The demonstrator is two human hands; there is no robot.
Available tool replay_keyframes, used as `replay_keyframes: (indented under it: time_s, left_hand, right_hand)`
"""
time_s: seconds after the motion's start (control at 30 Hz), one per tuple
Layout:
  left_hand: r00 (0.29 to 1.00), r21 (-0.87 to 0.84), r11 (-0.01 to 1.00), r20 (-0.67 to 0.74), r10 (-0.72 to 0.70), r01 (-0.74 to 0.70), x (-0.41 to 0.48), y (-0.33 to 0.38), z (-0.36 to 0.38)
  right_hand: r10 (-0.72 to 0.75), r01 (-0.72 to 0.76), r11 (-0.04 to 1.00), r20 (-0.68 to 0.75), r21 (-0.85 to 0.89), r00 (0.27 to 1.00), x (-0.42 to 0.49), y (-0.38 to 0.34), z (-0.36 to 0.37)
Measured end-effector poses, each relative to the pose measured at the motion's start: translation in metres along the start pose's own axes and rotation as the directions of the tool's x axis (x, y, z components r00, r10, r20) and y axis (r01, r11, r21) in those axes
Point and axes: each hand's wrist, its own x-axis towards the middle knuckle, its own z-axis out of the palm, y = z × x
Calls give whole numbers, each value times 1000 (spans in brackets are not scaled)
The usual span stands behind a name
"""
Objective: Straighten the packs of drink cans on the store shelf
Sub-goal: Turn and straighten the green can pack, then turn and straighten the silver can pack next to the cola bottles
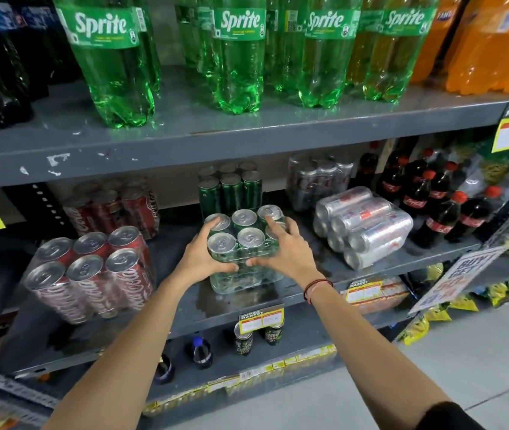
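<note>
A shrink-wrapped pack of green cans point(242, 243) stands upright at the front middle of the grey shelf point(185, 299). My left hand point(205, 257) grips its left side and front. My right hand point(281, 249) grips its right side, fingers over the top cans. Behind it stands another green pack point(231, 189). To the left a red cola pack point(91, 274) sits at the shelf front, turned at an angle, with a second red pack point(113, 209) behind. To the right a silver can pack point(364, 226) lies on its side, and a dark pack point(318, 178) stands behind it.
Small cola bottles point(442, 200) crowd the shelf's right end. Large green Sprite bottles point(237, 54) and orange bottles point(492, 41) fill the shelf above. Yellow price tags point(261, 319) hang on the shelf edge. Loose cans and bottles point(243, 338) stand on the lower shelf.
</note>
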Motion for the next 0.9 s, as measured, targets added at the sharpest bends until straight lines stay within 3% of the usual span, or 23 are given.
replay_keyframes:
  time_s: [0.2, 0.3, 0.37, 0.57, 0.73, 0.9]
  left_hand:
    - [999, 28, 999, 30, -40, 39, -2, 7, -3]
    - [992, 172, 980, 56, -109, 98, -1, 18, -7]
    - [991, 256, 961, 49, -123, 107, 2, 35, -9]
    - [996, 318, 944, 36, 82, -89, 42, 122, 26]
    - [952, 334, 909, 254, 169, -251, 83, 168, 93]
    - [883, 332, 909, 463, 78, -254, 117, 188, 151]
  right_hand:
    - [1, -4, 998, 48, 57, 999, 0, 0, -4]
    - [-8, -17, 958, 88, 287, 996, -4, 7, -15]
    - [13, -22, 932, 27, 362, 1000, -6, 18, -30]
    - [160, -54, 893, -203, 446, 966, 1, 77, -100]
    - [369, -286, 898, -220, 334, 903, 8, 144, -140]
    - [564, -522, 776, -20, 354, 826, 17, 193, -148]
